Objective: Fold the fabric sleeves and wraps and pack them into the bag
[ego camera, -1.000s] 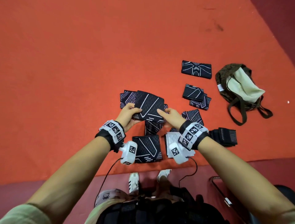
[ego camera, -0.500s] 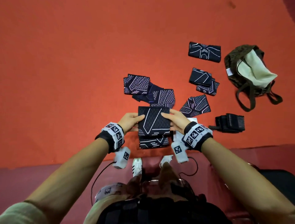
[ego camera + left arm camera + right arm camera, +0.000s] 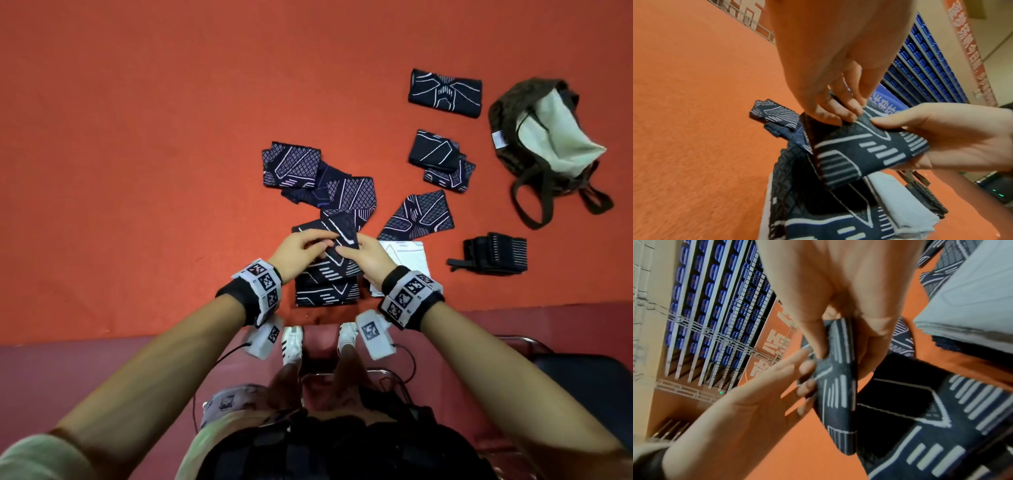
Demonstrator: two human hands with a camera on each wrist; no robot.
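Both hands hold one dark patterned sleeve just above a folded dark sleeve that lies on the orange mat. My left hand pinches the held sleeve's upper edge. My right hand grips its other side, thumb on top. A white folded wrap lies to the right of the hands. The brown bag with pale lining lies open at the far right. Several more dark sleeves are spread beyond the hands.
A black ribbed wrap lies near the right front. Folded sleeves sit beside the bag. The mat's front edge runs just before my feet, and a chair stands at the lower right.
The hands carried the dark sleeve from the far pile back toward me, over the folded one. Since then they have come close together, and the sleeve is raised and folded narrower.
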